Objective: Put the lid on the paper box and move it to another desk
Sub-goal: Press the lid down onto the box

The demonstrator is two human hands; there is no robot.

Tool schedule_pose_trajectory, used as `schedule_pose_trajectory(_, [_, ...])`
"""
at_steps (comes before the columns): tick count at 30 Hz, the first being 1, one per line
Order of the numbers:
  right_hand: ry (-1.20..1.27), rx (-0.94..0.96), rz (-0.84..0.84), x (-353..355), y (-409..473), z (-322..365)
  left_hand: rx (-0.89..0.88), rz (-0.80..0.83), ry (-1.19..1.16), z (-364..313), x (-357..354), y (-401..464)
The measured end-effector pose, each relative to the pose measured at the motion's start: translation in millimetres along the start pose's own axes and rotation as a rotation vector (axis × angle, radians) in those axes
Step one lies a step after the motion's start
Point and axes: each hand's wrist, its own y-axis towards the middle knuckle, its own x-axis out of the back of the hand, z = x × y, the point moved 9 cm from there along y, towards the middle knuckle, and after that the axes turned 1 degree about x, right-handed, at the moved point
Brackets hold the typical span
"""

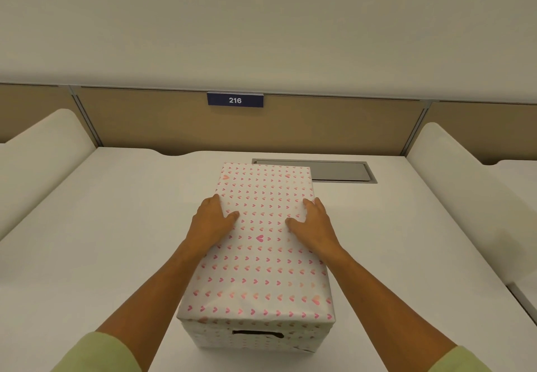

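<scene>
Hands: left hand (213,222) and right hand (316,224) clasp the lid (261,255) by its long edges, thumbs on top | paper box (252,342) closed, on the table (87,255) | likely light, crushable card: lift by base or end slot (257,334), not lid | grey hatch (343,171) behind

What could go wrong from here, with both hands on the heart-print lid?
1. The left hand and right hand grip only the heart-printed white paper lid, thumbs on top. Lifting may pull it off the matching paper box, whose handle slot is unused.
2. The wrapping looks smooth, so the grip might slip.
3. The grey metal hatch lies just behind. Pushing the box forward might catch its rim.
</scene>
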Motion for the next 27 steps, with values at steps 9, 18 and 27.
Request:
schedule_pose_trajectory(9, [-0.039,-0.026,0.085,-6.6,4.3,-11.3,0.017,0.032,0.042,3.6,-4.8,-1.8])
schedule_pose_trajectory(18, [-0.381,0.213,0.059,-20.5,-23.2,3.9,-0.191,0.028,0.242,-7.9,-16.3,-24.9])
schedule_pose_trajectory(27, [-0.512,0.244,0.077,-43.5,-45.9,-12.7,-0.215,0.035,0.370,5.6,-32.1,-34.5])
